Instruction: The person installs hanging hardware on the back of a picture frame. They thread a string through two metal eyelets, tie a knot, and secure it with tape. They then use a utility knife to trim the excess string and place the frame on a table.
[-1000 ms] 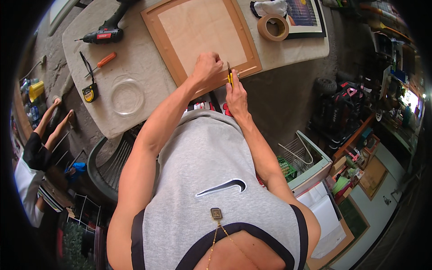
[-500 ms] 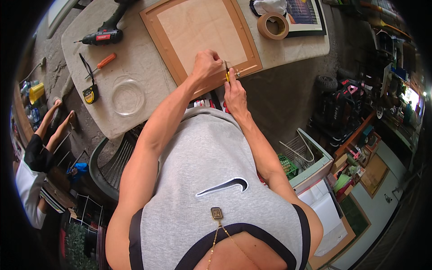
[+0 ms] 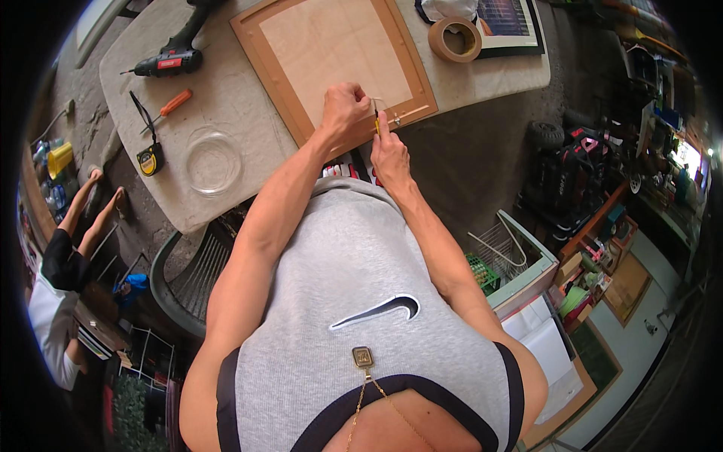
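Lying tilted on the table is a brown wooden frame (image 3: 273,71) with a pale backing panel (image 3: 335,53) inside its border. My left hand (image 3: 346,104) is closed in a pinch over the panel's near right part. Whatever its fingertips hold is too small to make out, though a thin pale strand shows close by. My right hand (image 3: 392,157) is wrapped round a slim yellow and black cutter knife (image 3: 377,124), its index finger laid along it. The knife's dark tip points away from me, close beside my left fingertips. A small metal fitting (image 3: 398,120) sits on the frame's near edge.
On the table's left are a cordless drill (image 3: 175,60), an orange-handled screwdriver (image 3: 176,102), a tape measure (image 3: 150,160) and a clear coil (image 3: 213,162). A brown tape roll (image 3: 455,40) lies by a black-framed picture (image 3: 516,30). A chair (image 3: 181,279) stands near left; another person (image 3: 60,279) is beyond.
My hands stay at the same corner of the frame. The knife and right hand have shifted slightly left, and the right index finger now lies straighter along the knife.
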Available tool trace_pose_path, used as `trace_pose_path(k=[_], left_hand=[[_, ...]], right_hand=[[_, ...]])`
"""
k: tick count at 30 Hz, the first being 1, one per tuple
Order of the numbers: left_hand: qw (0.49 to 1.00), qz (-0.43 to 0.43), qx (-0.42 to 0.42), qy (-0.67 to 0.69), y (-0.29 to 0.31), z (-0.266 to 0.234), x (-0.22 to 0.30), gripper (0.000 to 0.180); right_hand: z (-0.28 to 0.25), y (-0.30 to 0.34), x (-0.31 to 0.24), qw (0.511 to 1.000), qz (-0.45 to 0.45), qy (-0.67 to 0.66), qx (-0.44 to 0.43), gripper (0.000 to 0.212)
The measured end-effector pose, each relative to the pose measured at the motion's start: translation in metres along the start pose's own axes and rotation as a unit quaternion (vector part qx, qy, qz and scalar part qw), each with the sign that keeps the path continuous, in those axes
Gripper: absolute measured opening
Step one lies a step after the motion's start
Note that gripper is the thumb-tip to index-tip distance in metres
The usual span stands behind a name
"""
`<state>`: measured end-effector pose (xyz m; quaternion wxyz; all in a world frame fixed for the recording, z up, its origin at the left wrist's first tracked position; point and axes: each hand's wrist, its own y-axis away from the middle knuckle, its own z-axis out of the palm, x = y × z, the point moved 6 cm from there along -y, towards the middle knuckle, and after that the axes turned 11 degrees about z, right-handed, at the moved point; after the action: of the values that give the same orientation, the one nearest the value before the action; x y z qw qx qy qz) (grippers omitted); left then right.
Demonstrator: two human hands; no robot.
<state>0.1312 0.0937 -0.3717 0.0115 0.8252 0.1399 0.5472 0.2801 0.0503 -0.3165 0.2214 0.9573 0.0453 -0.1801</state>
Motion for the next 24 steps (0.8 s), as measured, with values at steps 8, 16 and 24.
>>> trace_pose_path(k=[8, 16, 24], left_hand=[[0.999, 0.020, 0.039, 0.013, 0.006, 0.000, 0.005, 0.017], [0.994, 0.004, 0.109, -0.013, 0.012, 0.002, 0.009, 0.016], [0.991, 0.003, 0.137, 0.008, 0.012, -0.001, -0.003, 0.015]], right_hand=[[0.005, -0.001, 0.003, 1.000, 0.011, 0.008, -0.008, 0.058], [0.006, -0.001, 0.004, 1.000, 0.009, 0.008, -0.018, 0.060], [0.001, -0.001, 0.001, 0.999, 0.014, -0.001, -0.030, 0.058]])
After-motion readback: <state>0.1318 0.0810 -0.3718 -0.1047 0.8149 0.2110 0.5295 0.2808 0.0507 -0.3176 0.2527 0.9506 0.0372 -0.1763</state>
